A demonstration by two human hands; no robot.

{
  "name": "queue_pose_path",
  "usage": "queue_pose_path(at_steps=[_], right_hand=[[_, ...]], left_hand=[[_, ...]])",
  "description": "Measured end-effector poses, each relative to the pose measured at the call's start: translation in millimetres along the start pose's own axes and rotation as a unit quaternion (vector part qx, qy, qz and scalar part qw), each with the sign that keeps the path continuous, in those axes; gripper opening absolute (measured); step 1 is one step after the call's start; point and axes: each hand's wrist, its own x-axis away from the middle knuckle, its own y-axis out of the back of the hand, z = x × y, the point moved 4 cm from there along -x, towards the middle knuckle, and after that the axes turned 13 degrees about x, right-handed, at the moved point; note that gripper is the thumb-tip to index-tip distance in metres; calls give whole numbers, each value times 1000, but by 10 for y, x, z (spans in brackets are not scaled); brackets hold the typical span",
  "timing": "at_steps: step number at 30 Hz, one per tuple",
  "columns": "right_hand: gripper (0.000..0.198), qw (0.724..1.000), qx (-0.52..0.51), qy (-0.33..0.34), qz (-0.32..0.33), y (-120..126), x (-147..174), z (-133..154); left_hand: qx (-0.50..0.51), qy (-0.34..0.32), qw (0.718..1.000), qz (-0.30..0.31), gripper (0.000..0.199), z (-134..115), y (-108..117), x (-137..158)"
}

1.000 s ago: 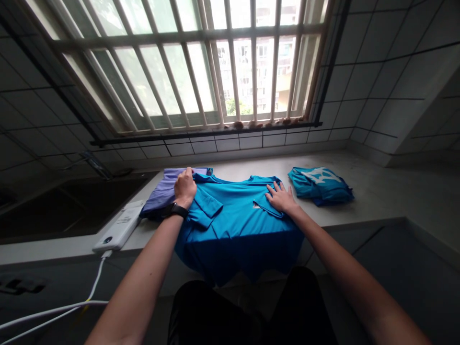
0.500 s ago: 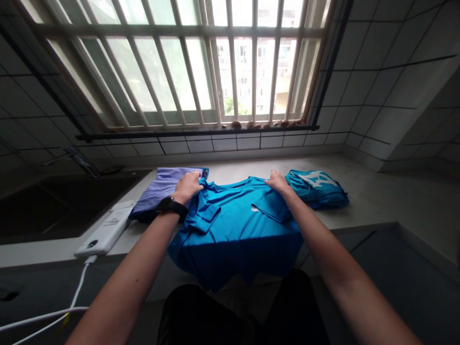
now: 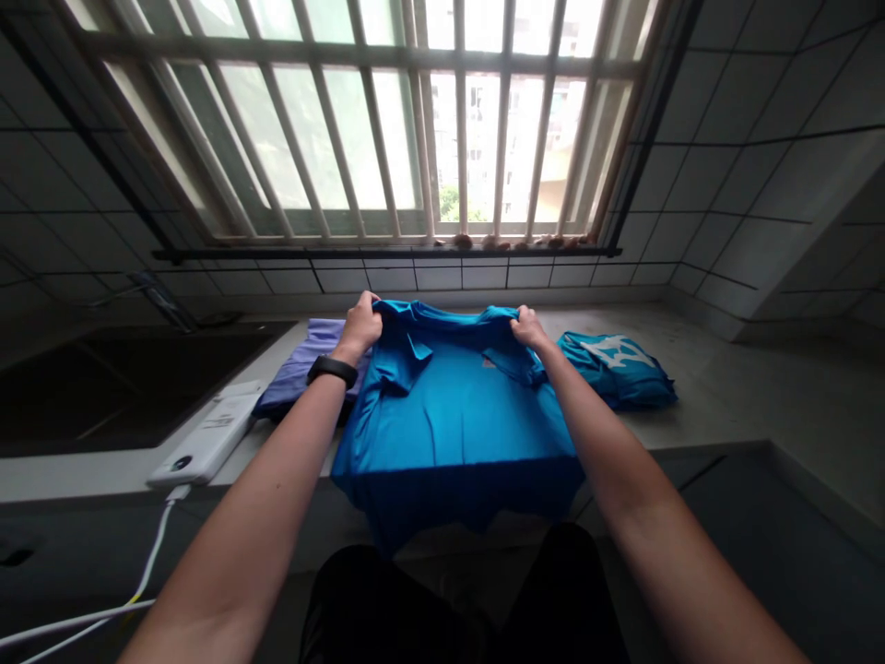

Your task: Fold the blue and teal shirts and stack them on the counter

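A blue T-shirt (image 3: 463,406) lies across the counter, its lower part hanging over the front edge. My left hand (image 3: 362,325) grips it by the left shoulder, fingers closed on the cloth. At the other shoulder my right hand (image 3: 527,328) is closed on the fabric too. Between the hands the collar edge is lifted off the counter and sags slightly. Folded purple cloth (image 3: 302,364) sits partly behind my left wrist. To the right of my right hand rests a folded teal garment (image 3: 618,369) with a white print.
A white power bank (image 3: 207,438) with a plugged-in white cable (image 3: 160,544) lies near the front edge at left, beside a dark sink (image 3: 124,387). A barred window (image 3: 387,138) stands behind the counter (image 3: 719,387). Small brownish objects line its sill.
Both hands have risen and moved away from me, lifting the shirt's shoulders and collar off the counter. The hanging hem has drawn up slightly. The view has shifted a little.
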Motion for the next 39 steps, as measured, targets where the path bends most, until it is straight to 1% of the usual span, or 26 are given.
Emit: queue_pose_path(at_steps=[2, 4, 5, 7, 9, 11, 13, 14, 16, 17, 19, 22, 24, 27, 29, 31, 33, 35, 36, 37, 38, 39], right_hand=[[19, 995, -46, -6, -86, 98, 12, 33], [14, 981, -118, -7, -155, 154, 135, 16], [11, 973, -154, -3, -173, 160, 236, -16], [11, 964, -199, 9, -174, 140, 502, -123], [10, 963, -214, 34, -160, 117, 830, -261], [7, 966, -208, 72, -136, 106, 1170, -385], [5, 971, -201, 100, -83, 85, 1463, -474], [10, 973, -197, 106, -49, 67, 1579, -503], [20, 978, -179, 110, 15, 19, 1744, -528], [22, 979, -162, 115, 39, -7, 1791, -522], [24, 982, -116, 134, 71, -68, 1817, -475], [24, 983, -43, 148, 104, -176, 1701, -347], [23, 986, -3, 123, 113, -218, 1532, -246], [22, 992, 18, 50, 111, -182, 1198, -93], [22, 994, 14, 17, 105, -90, 989, -4], [27, 996, 11, 4, 93, 39, 866, 37], [35, 998, -18, -4, 68, 188, 891, -11], [38, 995, -91, 17, 40, 330, 1087, -141], [36, 989, -137, 41, 30, 389, 1242, -226], [32, 981, -171, 84, 35, 431, 1424, -308], [27, 973, -183, 133, 50, 454, 1622, -388], [24, 966, -181, 170, 71, 455, 1819, -471]], left_hand=[[61, -62, 996, -19, 25, -99, 36, -23], [98, -93, 991, -12, 19, -146, 85, 48], [108, -93, 990, 3, 17, -144, 112, 126], [115, -80, 989, 46, 14, -100, 170, 381], [111, -66, 987, 97, 20, -30, 218, 744], [105, -40, 981, 156, 27, 56, 224, 1155], [93, -11, 968, 234, 34, 137, 165, 1535], [89, -1, 959, 270, 38, 170, 119, 1689], [77, 2, 942, 327, 44, 213, 10, 1893], [66, -3, 936, 346, 44, 222, -47, 1940], [26, -18, 929, 368, 43, 225, -164, 1934], [-44, -25, 930, 364, 56, 199, -350, 1743], [-62, -27, 936, 344, 60, 155, -483, 1547], [-55, -8, 957, 284, 51, 78, -635, 1212], [-51, 8, 969, 240, 43, 28, -645, 1015], [-33, 4, 980, 194, 38, -28, -535, 891], [19, -5, 991, 135, 37, -66, -300, 884], [89, -11, 992, 83, 39, -59, -10, 1025], [113, -13, 991, 75, 39, -37, 116, 1148], [126, -17, 988, 90, 39, -8, 206, 1298], [134, -22, 984, 114, 37, 29, 264, 1464], [129, -23, 979, 156, 33, 74, 278, 1639]])
